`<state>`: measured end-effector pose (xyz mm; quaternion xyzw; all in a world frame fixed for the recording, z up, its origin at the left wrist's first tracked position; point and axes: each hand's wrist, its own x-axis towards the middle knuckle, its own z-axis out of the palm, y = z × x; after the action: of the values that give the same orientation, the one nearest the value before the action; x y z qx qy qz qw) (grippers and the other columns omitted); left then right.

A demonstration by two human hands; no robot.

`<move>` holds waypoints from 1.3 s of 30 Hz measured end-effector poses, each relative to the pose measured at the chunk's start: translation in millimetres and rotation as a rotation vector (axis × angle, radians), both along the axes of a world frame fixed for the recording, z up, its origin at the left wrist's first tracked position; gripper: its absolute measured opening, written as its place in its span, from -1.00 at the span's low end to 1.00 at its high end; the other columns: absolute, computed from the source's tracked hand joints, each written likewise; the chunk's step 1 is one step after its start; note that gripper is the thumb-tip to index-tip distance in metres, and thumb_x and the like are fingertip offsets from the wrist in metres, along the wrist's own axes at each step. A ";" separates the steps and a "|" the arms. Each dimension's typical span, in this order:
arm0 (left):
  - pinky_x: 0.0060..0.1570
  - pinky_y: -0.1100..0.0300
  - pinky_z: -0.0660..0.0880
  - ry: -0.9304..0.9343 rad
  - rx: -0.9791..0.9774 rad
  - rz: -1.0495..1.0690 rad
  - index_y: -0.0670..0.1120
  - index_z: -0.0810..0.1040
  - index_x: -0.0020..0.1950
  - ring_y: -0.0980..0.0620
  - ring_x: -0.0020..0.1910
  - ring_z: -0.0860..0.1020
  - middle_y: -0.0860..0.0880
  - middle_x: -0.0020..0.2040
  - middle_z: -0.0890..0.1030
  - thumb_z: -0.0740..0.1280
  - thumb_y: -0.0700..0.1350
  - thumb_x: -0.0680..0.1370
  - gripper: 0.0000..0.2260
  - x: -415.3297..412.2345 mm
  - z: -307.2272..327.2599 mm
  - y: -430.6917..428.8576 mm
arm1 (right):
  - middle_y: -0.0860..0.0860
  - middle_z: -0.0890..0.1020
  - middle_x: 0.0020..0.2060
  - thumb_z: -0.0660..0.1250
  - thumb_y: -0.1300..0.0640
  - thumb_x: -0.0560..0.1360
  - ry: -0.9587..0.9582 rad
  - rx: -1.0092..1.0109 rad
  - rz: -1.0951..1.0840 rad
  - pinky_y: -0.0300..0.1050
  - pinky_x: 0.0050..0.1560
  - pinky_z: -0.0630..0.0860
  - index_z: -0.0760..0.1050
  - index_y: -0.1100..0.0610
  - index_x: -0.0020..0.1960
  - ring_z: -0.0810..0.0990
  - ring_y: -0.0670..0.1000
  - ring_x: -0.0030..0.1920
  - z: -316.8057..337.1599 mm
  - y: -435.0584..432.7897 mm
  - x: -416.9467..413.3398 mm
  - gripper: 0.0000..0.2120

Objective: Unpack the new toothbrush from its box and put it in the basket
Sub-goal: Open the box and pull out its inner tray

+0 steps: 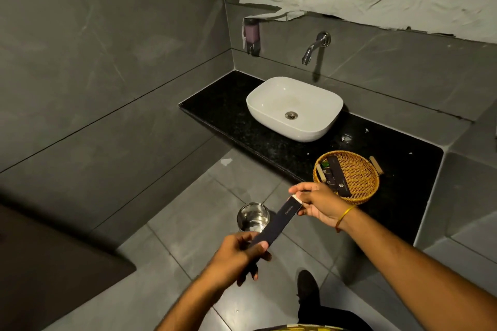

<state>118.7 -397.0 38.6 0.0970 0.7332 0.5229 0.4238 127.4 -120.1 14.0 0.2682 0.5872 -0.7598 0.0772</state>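
A long, narrow dark toothbrush box (277, 223) is held slantwise in front of me, above the floor. My left hand (239, 255) grips its near end. My right hand (317, 203) pinches the far end, where a white flap or inner edge shows. The toothbrush itself is hidden inside the box. A round wicker basket (360, 177) with two wooden handles stands on the black counter just behind my right hand; it holds a few dark boxes.
A white basin (294, 107) sits on the black granite counter (220, 107) under a wall tap (314, 47). A soap dispenser (251, 35) hangs on the wall. A steel bin (252, 216) stands on the tiled floor below the box. My shoe (308, 287) is near.
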 end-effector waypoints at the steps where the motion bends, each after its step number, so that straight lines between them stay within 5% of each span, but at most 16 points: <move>1: -0.54 0.24 0.40 0.080 -0.055 -0.033 0.02 0.67 0.19 0.04 -0.41 0.60 -0.09 -0.04 0.79 0.40 0.00 0.63 -0.83 -6.2 7.1 3.3 | 0.28 0.58 -0.01 0.13 0.43 0.64 -0.021 -0.049 -0.037 -0.13 -0.35 0.63 0.57 0.26 0.09 0.62 0.10 -0.15 -7.5 -1.1 2.8 -0.75; 6: -0.57 0.34 0.41 0.408 -0.389 -0.324 0.04 0.67 0.05 0.17 -0.54 0.56 -0.04 -0.26 0.71 0.41 0.02 0.62 -0.91 -43.1 48.8 34.7 | 0.27 0.61 0.13 0.09 0.28 0.70 -0.099 -0.339 -0.168 0.00 -0.16 0.62 0.53 0.27 0.23 0.64 0.22 0.05 -45.6 -10.9 22.9 -0.74; 10: -0.55 0.35 0.43 0.419 -0.502 -0.478 -0.16 0.70 0.17 0.15 -0.47 0.59 -0.12 -0.05 0.78 0.43 -0.04 0.62 -0.77 -57.9 74.2 62.1 | 0.23 0.69 0.06 0.12 0.16 0.71 -0.089 -0.504 -0.208 -0.04 -0.16 0.69 0.56 0.27 0.21 0.66 0.18 0.07 -66.7 -14.7 34.4 -0.72; 13: -0.52 0.33 0.43 0.421 -0.523 -0.510 -0.20 0.69 0.21 0.10 -0.40 0.60 -0.18 0.06 0.79 0.43 -0.04 0.62 -0.73 -59.9 80.9 71.2 | 0.24 0.77 -0.07 0.12 0.25 0.70 -0.081 -0.580 -0.248 -0.06 -0.22 0.72 0.60 0.29 0.11 0.77 0.17 -0.04 -78.3 -12.0 39.0 -0.72; 16: -0.51 0.33 0.44 0.415 -0.532 -0.507 -0.19 0.70 0.19 0.11 -0.43 0.58 -0.20 0.05 0.78 0.42 -0.04 0.63 -0.75 -57.5 78.4 69.2 | 0.28 0.74 0.08 0.15 0.28 0.68 -0.056 -0.609 -0.209 -0.02 -0.08 0.72 0.70 0.28 0.08 0.77 0.17 0.04 -86.3 -4.6 44.9 -0.67; 20: -0.54 0.36 0.44 0.477 -0.558 -0.513 -0.13 0.71 0.06 0.20 -0.63 0.52 -0.04 -0.32 0.68 0.41 0.01 0.64 -0.78 -50.2 81.1 66.8 | 0.28 0.69 0.19 0.18 0.23 0.68 -0.015 -0.687 -0.154 0.01 0.01 0.70 0.60 0.32 0.27 0.73 0.20 0.14 -93.3 -3.7 50.6 -0.70; 23: -0.57 0.38 0.42 0.556 -0.575 -0.536 -0.12 0.72 0.12 0.17 -0.66 0.51 0.01 -0.43 0.61 0.40 0.09 0.62 -0.70 -40.7 91.2 70.0 | 0.26 0.70 0.14 0.20 0.15 0.67 -0.027 -0.711 -0.139 0.01 -0.01 0.71 0.65 0.28 0.22 0.74 0.19 0.09 -92.7 -13.0 47.3 -0.68; 27: -0.56 0.44 0.41 0.603 -0.555 -0.517 -0.13 0.70 0.20 0.18 -0.65 0.54 0.03 -0.33 0.62 0.39 0.02 0.63 -0.73 -33.4 101.9 72.4 | 0.23 0.76 0.04 0.41 0.18 0.44 -0.044 -0.752 -0.155 0.02 -0.07 0.71 0.76 0.24 0.01 0.77 0.19 0.02 -91.5 -29.8 42.8 -0.77; 33: -0.51 0.42 0.44 0.665 -0.549 -0.508 -0.13 0.70 0.21 0.16 -0.64 0.55 0.01 -0.30 0.63 0.38 -0.04 0.64 -0.76 -32.6 111.5 76.7 | 0.22 0.77 -0.03 0.47 0.19 0.41 -0.079 -0.774 -0.191 0.00 -0.13 0.72 0.77 0.24 -0.03 0.77 0.22 -0.06 -102.3 -35.8 41.2 -0.80; 39: -0.54 0.40 0.43 0.615 -0.495 -0.429 -0.06 0.72 0.15 0.13 -0.61 0.59 -0.03 -0.33 0.68 0.37 -0.07 0.64 -0.82 -34.4 105.3 58.8 | 0.26 0.70 0.06 0.31 0.24 0.53 -0.027 -0.787 -0.137 0.00 -0.04 0.73 0.71 0.31 0.11 0.73 0.20 0.01 -104.6 -15.7 49.6 -0.73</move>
<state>84.3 -338.2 143.9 0.2934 0.8914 0.1789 0.2955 177.1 -135.9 -90.5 0.2668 0.2309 -0.9265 0.1309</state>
